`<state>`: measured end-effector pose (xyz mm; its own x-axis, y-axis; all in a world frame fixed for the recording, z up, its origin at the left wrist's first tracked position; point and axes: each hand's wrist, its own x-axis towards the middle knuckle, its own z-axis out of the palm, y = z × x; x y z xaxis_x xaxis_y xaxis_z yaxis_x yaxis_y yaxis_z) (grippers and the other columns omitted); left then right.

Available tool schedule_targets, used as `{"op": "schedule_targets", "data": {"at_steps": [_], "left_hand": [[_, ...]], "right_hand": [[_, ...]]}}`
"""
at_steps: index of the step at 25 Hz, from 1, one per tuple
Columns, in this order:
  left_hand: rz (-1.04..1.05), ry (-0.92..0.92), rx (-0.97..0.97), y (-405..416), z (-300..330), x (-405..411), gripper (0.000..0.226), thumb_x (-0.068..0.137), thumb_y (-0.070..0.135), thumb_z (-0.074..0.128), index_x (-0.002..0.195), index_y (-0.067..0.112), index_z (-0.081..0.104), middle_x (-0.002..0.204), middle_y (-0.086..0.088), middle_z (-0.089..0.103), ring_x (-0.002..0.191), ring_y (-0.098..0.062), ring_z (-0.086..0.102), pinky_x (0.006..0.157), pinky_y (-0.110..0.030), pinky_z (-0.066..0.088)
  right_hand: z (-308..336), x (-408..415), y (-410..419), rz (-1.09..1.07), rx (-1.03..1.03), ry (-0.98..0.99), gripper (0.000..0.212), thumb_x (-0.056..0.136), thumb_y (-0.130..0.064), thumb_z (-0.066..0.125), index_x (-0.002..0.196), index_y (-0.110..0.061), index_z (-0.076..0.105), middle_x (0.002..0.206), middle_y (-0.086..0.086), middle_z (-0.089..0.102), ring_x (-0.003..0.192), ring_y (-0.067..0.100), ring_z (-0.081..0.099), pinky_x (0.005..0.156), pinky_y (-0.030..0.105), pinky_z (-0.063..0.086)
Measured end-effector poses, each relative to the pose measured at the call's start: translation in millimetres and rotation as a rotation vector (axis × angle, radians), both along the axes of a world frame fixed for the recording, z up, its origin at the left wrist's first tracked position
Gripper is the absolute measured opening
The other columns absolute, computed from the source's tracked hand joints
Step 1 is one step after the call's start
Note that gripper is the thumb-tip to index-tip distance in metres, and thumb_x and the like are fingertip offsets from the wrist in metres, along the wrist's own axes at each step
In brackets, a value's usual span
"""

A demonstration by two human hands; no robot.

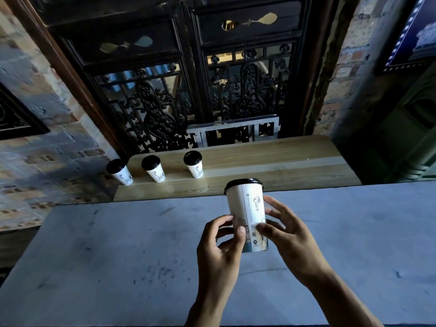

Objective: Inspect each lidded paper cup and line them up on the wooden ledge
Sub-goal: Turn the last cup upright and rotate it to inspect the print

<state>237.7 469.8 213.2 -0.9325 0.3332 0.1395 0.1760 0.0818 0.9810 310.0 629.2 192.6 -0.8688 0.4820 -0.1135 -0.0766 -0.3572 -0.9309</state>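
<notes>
A white paper cup [245, 204] with a black lid and printed drawings is upright in the air over the grey counter [118, 256]. My left hand [219, 246] pinches its lower left side with thumb and fingers. My right hand [287, 234] grips its lower right side, thumb across the print. Three more lidded cups stand in a row on the wooden ledge [271, 161] beyond the counter: one at the far left end [119, 171], one in the middle [153, 168], one to the right [194, 163].
Behind the ledge rises a dark carved lattice screen [165, 109] with a small metal frame [236, 131] at its foot. Brick walls flank it on both sides. A framed picture [410, 34] hangs at the upper right. The ledge's right half holds nothing.
</notes>
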Motion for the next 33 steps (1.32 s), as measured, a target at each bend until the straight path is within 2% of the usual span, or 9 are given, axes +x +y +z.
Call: {"op": "schedule_targets", "data": {"at_steps": [4, 7, 10, 12, 15, 21, 24, 30, 33], "left_hand": [[-0.040, -0.047, 0.015, 2.9, -3.5, -1.7, 0.019, 0.090, 0.021, 0.075, 0.108, 0.026, 0.071, 0.107, 0.015, 0.078, 0.103, -0.006, 0.074, 0.073, -0.014, 0.058], [-0.057, -0.086, 0.025, 5.6, -5.9, -5.8, 0.019, 0.087, 0.024, 0.069, 0.106, 0.025, 0.070, 0.108, 0.014, 0.078, 0.103, -0.009, 0.075, 0.075, -0.014, 0.056], [-0.075, -0.092, 0.015, 9.5, -8.1, -6.8, 0.022, 0.087, 0.022, 0.067, 0.109, 0.027, 0.069, 0.112, 0.013, 0.077, 0.103, -0.010, 0.075, 0.075, -0.016, 0.057], [-0.088, -0.087, 0.005, 12.3, -8.4, -7.8, 0.026, 0.087, 0.023, 0.068, 0.111, 0.031, 0.068, 0.115, 0.016, 0.076, 0.102, -0.008, 0.075, 0.074, -0.015, 0.056], [-0.099, -0.074, -0.010, 17.0, -7.9, -9.8, 0.028, 0.087, 0.022, 0.068, 0.112, 0.035, 0.068, 0.116, 0.020, 0.075, 0.105, -0.004, 0.073, 0.076, -0.015, 0.057], [-0.130, -0.065, -0.027, 31.1, -13.3, -11.9, 0.039, 0.091, 0.000, 0.070, 0.114, 0.032, 0.068, 0.116, 0.022, 0.075, 0.109, -0.003, 0.072, 0.077, -0.014, 0.057], [-0.127, -0.071, -0.042, 40.9, -18.0, -14.3, 0.038, 0.091, 0.000, 0.071, 0.112, 0.031, 0.068, 0.114, 0.022, 0.075, 0.109, -0.002, 0.071, 0.076, -0.014, 0.057], [-0.103, -0.083, -0.115, 65.1, -29.9, -26.3, 0.038, 0.089, 0.000, 0.073, 0.112, 0.030, 0.065, 0.113, 0.020, 0.074, 0.110, -0.004, 0.071, 0.080, -0.018, 0.058], [-0.055, -0.150, -0.180, 73.7, -41.3, -39.1, 0.039, 0.086, 0.001, 0.075, 0.110, 0.030, 0.064, 0.112, 0.017, 0.075, 0.106, -0.002, 0.072, 0.083, -0.017, 0.057]], "right_hand": [[-4.4, 0.5, 3.0, 0.035, -0.009, 0.036, 0.068, 0.085, -0.015, 0.083, 0.143, -0.038, 0.055, 0.127, 0.011, 0.075, 0.115, 0.026, 0.074, 0.085, 0.028, 0.061], [-0.9, 0.5, 8.8, -0.006, -0.066, 0.044, 0.072, 0.084, -0.003, 0.079, 0.149, -0.017, 0.050, 0.133, 0.016, 0.072, 0.119, 0.028, 0.072, 0.090, 0.033, 0.061], [6.2, 0.7, 16.0, 0.133, 0.114, 0.046, 0.048, 0.095, 0.000, 0.067, 0.142, -0.006, 0.060, 0.134, 0.017, 0.073, 0.125, 0.029, 0.069, 0.103, 0.040, 0.057], [8.5, 0.5, 19.5, 0.141, 0.147, 0.019, 0.044, 0.098, 0.007, 0.061, 0.139, -0.007, 0.063, 0.131, 0.016, 0.075, 0.124, 0.029, 0.070, 0.105, 0.042, 0.056], [8.0, -0.8, 25.1, 0.102, 0.168, -0.048, 0.051, 0.097, 0.008, 0.062, 0.143, -0.014, 0.059, 0.128, 0.015, 0.076, 0.121, 0.031, 0.071, 0.103, 0.043, 0.057], [1.8, -4.3, 41.2, 0.110, 0.197, -0.087, 0.053, 0.092, 0.007, 0.071, 0.138, -0.018, 0.058, 0.121, 0.012, 0.078, 0.110, 0.027, 0.077, 0.086, 0.033, 0.062], [-3.0, -8.4, 53.0, 0.129, 0.228, -0.134, 0.055, 0.091, 0.002, 0.076, 0.139, -0.020, 0.059, 0.126, 0.008, 0.075, 0.112, 0.025, 0.076, 0.090, 0.039, 0.063], [-19.7, -29.0, 81.5, 0.210, 0.311, -0.206, 0.045, 0.087, 0.002, 0.079, 0.127, -0.013, 0.067, 0.121, 0.004, 0.078, 0.105, 0.021, 0.079, 0.083, 0.035, 0.064], [-30.4, -46.7, 95.2, 0.267, 0.387, -0.287, 0.045, 0.085, -0.001, 0.082, 0.124, -0.017, 0.067, 0.114, 0.003, 0.081, 0.102, 0.018, 0.079, 0.083, 0.032, 0.064]]}}
